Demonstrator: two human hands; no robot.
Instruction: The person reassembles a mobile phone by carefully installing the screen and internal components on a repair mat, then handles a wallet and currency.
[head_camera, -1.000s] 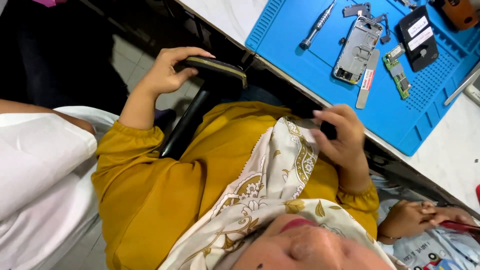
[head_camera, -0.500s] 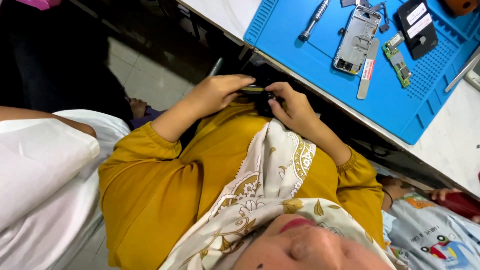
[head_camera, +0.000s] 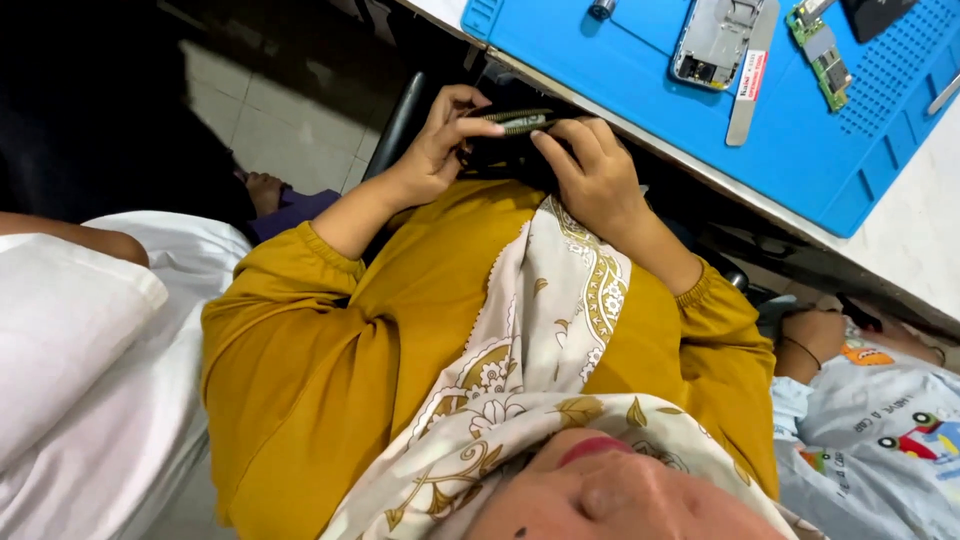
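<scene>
Together, left hand (head_camera: 435, 150) and right hand (head_camera: 590, 175) grip a flat, dark phone (head_camera: 515, 122).

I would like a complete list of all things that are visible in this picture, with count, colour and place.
work mat: one, blue, on the white table at upper right
opened phone body: one, silver, on the mat near the top edge
flat metal tool: one, grey, beside the phone body
circuit board: one, green, right of the tool
table: one, white, at right
floor tiles: pale, upper left
child's shirt: one, light blue with a car print, lower right
dark flat device: one, black, held in the lap below the table edge
left hand: holds the device's left end
right hand: holds its right end
</scene>
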